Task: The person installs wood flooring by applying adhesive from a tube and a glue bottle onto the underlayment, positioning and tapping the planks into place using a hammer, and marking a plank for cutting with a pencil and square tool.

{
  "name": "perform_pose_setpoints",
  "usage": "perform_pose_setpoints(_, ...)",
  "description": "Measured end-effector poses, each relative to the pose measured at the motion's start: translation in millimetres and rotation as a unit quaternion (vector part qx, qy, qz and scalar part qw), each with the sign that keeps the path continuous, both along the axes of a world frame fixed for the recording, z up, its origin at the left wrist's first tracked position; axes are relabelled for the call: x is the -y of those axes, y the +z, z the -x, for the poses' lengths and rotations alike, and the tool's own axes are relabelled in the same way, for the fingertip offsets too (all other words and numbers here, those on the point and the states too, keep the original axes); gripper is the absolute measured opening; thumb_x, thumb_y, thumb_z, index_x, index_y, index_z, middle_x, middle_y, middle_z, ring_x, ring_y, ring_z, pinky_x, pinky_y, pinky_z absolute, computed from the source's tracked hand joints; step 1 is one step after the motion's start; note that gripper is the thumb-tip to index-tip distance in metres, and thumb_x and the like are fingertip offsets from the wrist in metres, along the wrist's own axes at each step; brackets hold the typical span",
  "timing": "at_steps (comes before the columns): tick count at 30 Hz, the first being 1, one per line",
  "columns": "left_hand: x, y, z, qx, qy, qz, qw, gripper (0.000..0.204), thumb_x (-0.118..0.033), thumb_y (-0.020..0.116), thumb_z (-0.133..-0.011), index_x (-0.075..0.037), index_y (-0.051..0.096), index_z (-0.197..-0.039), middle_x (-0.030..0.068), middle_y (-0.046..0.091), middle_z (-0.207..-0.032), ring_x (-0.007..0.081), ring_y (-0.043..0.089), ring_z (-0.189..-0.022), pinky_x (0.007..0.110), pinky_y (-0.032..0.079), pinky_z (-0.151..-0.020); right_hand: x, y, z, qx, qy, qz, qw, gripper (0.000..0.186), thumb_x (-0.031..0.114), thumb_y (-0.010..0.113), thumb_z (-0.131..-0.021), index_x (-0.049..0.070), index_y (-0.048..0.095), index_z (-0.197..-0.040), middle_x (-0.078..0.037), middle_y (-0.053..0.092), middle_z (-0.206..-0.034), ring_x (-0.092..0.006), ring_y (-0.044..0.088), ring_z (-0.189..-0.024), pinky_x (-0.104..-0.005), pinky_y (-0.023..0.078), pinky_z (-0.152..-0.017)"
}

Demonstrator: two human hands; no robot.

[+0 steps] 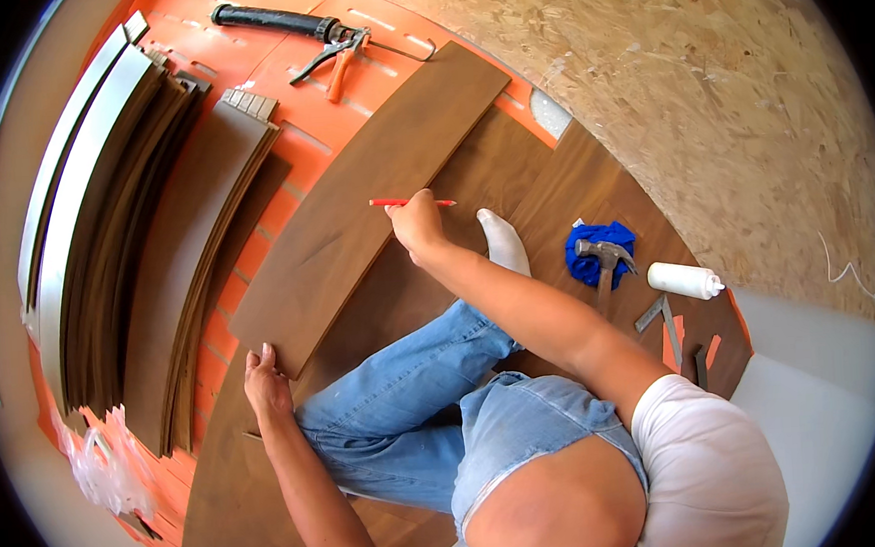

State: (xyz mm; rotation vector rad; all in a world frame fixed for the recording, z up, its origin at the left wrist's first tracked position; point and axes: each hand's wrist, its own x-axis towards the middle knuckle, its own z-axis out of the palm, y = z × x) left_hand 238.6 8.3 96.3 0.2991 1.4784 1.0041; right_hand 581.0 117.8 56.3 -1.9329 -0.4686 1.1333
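Note:
A loose brown wood plank [362, 188] lies at a slant in front of me, on top of other boards and partly over the orange underlay. My left hand [267, 379] is at its near end, thumb and fingers closed on the end edge. In my right hand [418, 225] is a red pencil [390, 202], held crosswise above the plank's right edge. Its tip points right, and I cannot tell whether it touches the wood. Laid brown flooring [537, 172] spreads under my legs and to the right of the plank.
Stacked planks [199, 228] stand at the left on orange underlay [295, 162], a caulking gun [282, 24] beyond them. To the right are a hammer [607, 255] on a blue cloth [582, 255], a white bottle [680, 280] and a square [667, 325]. Clear plastic wrap [109, 469] lies near left.

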Motion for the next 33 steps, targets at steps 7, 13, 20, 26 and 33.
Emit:
perform_pose_setpoints(7, -9.5, -9.7, -16.0, -0.039, -0.028, 0.01, 0.999, 0.014, -0.019, 0.061, -0.104, -0.008, 0.06, -0.112, 0.0013, 0.067, -0.106, 0.0127, 0.063, -0.093, 0.029, 0.047, -0.078, -11.4, -4.8, -19.4, 0.091, 0.049, 0.013, 0.995, 0.024, 0.011, 0.072, -0.093, -0.008, 0.058, -0.096, -0.017, 0.068, -0.085, -0.0226, 0.067, -0.072, -0.0366, 0.053, -0.063)
perform_pose_setpoints(13, -16.4, -6.7, -27.2, -0.102, -0.058, 0.012, 0.993, 0.014, -0.021, 0.063, -0.103, -0.009, 0.059, -0.099, -0.0007, 0.061, -0.092, 0.0097, 0.055, -0.084, 0.029, 0.044, -0.074, -13.7, 5.3, -51.0, 0.134, 0.186, 0.07, 0.971, 0.041, 0.032, 0.072, -0.094, -0.009, 0.064, -0.096, -0.025, 0.072, -0.087, -0.0368, 0.072, -0.083, -0.0448, 0.057, -0.072)
perform_pose_setpoints(20, -28.7, -29.0, -29.4, -0.323, -0.14, 0.047, 0.935, 0.032, -0.029, 0.07, -0.097, -0.007, 0.054, -0.079, -0.0019, 0.051, -0.076, 0.0105, 0.044, -0.072, 0.032, 0.04, -0.064, -13.8, 18.0, -69.1, 0.343, 0.287, 0.127, 0.885, 0.057, 0.056, 0.065, -0.093, -0.001, 0.07, -0.099, -0.028, 0.072, -0.087, -0.0456, 0.072, -0.087, -0.0533, 0.056, -0.076)
perform_pose_setpoints(26, -35.8, -25.8, -32.6, -0.488, -0.209, 0.062, 0.845, 0.058, -0.049, 0.072, -0.09, 0.008, 0.064, -0.097, 0.0293, 0.07, -0.1, 0.0431, 0.068, -0.098, 0.048, 0.051, -0.085, 11.7, 57.5, -63.8, 0.074, 0.341, -0.043, 0.936, 0.05, 0.051, 0.053, -0.104, 0.003, 0.063, -0.094, -0.005, 0.061, -0.06, -0.0141, 0.064, -0.054, -0.0304, 0.051, -0.052)
perform_pose_setpoints(33, -36.3, -4.4, -52.9, -0.547, -0.203, 0.065, 0.81, 0.058, -0.045, 0.073, -0.091, 0.008, 0.057, -0.108, 0.0341, 0.068, -0.106, 0.0495, 0.064, -0.106, 0.053, 0.05, -0.091, 27.4, 63.2, -15.1, 0.03, 0.583, -0.225, 0.78, 0.024, 0.025, 0.06, -0.095, 0.004, 0.065, -0.107, -0.007, 0.066, -0.085, -0.02, 0.066, -0.083, -0.0363, 0.052, -0.075)
